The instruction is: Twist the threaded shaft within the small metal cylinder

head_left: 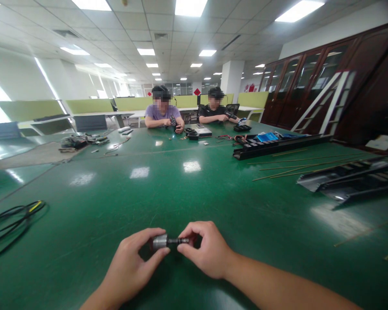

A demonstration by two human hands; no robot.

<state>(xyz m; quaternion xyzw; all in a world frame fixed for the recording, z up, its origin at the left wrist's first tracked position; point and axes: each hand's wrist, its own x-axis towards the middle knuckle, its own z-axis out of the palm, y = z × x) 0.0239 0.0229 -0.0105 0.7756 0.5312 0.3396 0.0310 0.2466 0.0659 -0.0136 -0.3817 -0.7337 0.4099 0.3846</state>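
Head view: a large room under a tiled ceiling (126, 54) with lit panels, seen from one side of a work table.
Green table (168, 193): a wide, glossy top that spreads across the lower part of the view, with ceiling lights mirrored in it.
Dark wooden cabinets (297, 82): along the wall at right, with glass in several doors.
White stepladder (336, 103): in front of the cabinets.
Co-workers: two people at the far side, one in a purple top (161, 113), one in a black top (215, 113), each with a dark tool at the hands.
Black metal channels (352, 183): lying on the table at right, nearer than another long channel (278, 147) that has a blue packet (267, 137) on it.
Black cable (28, 212): coiled at the left edge, with a yellow band.
Right hand (210, 252): thumb and fingertips pinched together on the outer end of the shaft.
Left hand (129, 262): thumb and fingers clamped around the cylinder from its left side.
Silver cylinder (159, 242): between the hands, low in the middle of the view, lying sideways.
Thin shaft (173, 241): reaching from the cylinder toward the right hand; its tip is partly hidden by fingers.
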